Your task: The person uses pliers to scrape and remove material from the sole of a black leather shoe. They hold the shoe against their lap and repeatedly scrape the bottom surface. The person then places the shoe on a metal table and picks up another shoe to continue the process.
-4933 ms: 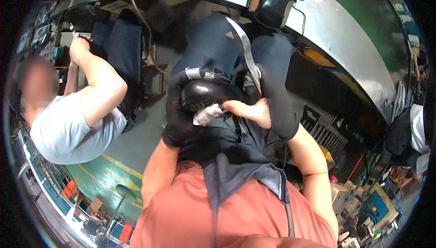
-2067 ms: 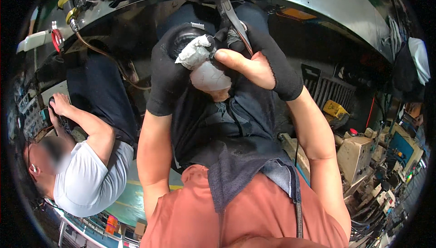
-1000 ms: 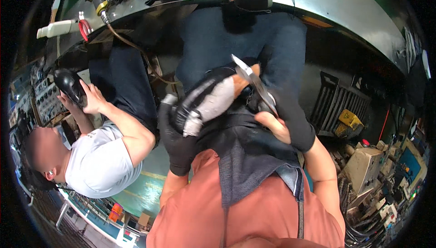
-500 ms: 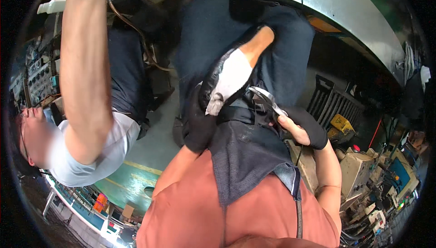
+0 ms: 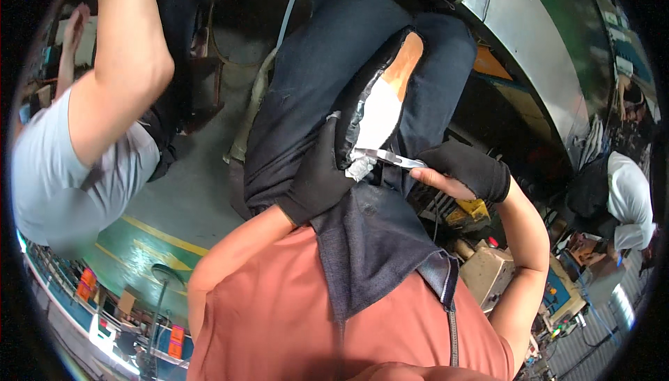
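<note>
A black shoe upper [image 5: 351, 123] lies sole-side up over my lap, its far end pointing away from me. Its bottom is tan [image 5: 406, 59] at the far part and white [image 5: 380, 112] at the near part. My left hand [image 5: 318, 180], in a black fingerless glove, grips the near left side of the shoe. In my right hand [image 5: 468, 172], gloved the same way, are silver metal pincers [image 5: 395, 160]. Their head touches the crumpled whitish material [image 5: 360, 165] at the shoe's near end; whether the jaws are closed on it is too small to tell.
A curved metal bench [image 5: 533, 29] runs along the far right. Close on my left a co-worker's bare arm [image 5: 129, 50] is raised. Another person in a white top [image 5: 627, 186] bends over at the right. A beige machine box [image 5: 486, 269] stands by my right elbow.
The pincers have moved left onto the crumpled near end of the shoe. The shoe has turned a little more upright in view. The view has shifted, and a person now shows at the right.
</note>
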Available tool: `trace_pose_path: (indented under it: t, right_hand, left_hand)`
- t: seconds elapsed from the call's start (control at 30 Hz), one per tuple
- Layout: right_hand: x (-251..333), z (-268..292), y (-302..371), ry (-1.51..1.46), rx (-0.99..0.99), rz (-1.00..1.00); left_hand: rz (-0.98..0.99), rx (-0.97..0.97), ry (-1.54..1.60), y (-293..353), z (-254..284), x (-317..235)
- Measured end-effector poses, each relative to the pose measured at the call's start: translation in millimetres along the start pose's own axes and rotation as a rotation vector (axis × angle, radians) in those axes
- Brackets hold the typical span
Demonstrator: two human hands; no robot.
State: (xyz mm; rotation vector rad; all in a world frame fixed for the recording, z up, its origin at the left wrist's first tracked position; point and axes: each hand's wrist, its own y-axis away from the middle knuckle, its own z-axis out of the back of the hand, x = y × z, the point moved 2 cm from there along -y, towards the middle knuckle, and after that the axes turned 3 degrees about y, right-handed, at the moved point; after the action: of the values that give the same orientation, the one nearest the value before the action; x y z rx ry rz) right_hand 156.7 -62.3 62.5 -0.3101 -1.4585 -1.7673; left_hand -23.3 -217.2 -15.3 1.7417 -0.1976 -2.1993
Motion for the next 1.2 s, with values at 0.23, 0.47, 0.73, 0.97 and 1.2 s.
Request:
trace_pose_path:
  t: [0.23,0.47,0.73,0.97,1.2]
  right_hand:
    - [3,1,-3,0.026,0.062,0.079]
    - [3,-1,-6,0.103,0.108,0.062]
    - [0,-9,3,0.327,-0.132,0.113]
    - [-19,-22,-1,0.277,-0.114,0.157]
    - [-8,-8,-7,-0.127,0.044,0.091]
  left_hand:
    - [-0.042,0.058,0.012,6,0,4]
    - [0.089,0.123,0.059,11,-1,5]
    - [0.175,0.089,0.129,11,-2,-1]
    - [0.192,0.057,0.111,9,-11,3]
    - [0.351,0.117,0.098,5,-7,-9]
